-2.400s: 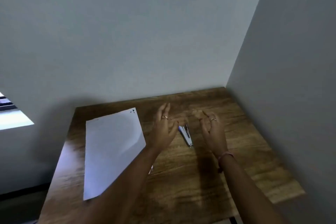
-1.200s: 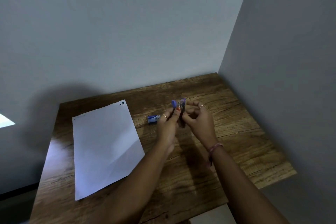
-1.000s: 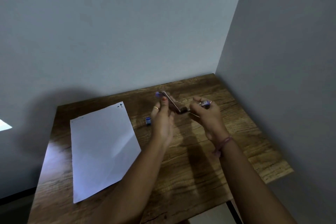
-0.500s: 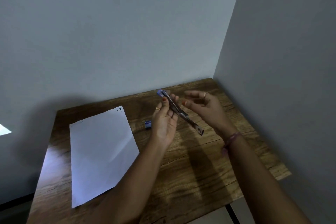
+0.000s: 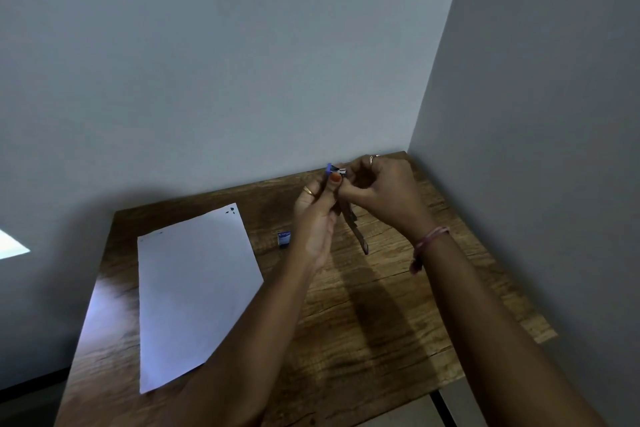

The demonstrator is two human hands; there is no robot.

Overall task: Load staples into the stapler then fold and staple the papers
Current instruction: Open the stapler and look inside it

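I hold a small blue and metal stapler (image 5: 353, 218) swung open above the table. My left hand (image 5: 317, 218) grips its upper blue end, thumb pressed near the top. My right hand (image 5: 381, 194) is curled against that same top end, fingertips pinched there; what they pinch is hidden. The stapler's metal arm hangs down and to the right between both hands. A small blue staple box (image 5: 284, 238) lies on the wooden table (image 5: 381, 322) just left of my left hand. White paper (image 5: 194, 288) lies flat on the table's left half.
The table stands in a corner, with a grey wall behind and another wall along its right edge. Its front edge runs below my forearms. A bright patch shows at the far left.
My right hand, which was open beside the stapler, has closed onto its top end. Both hands have drawn together and slightly upward. The paper and box have not moved.
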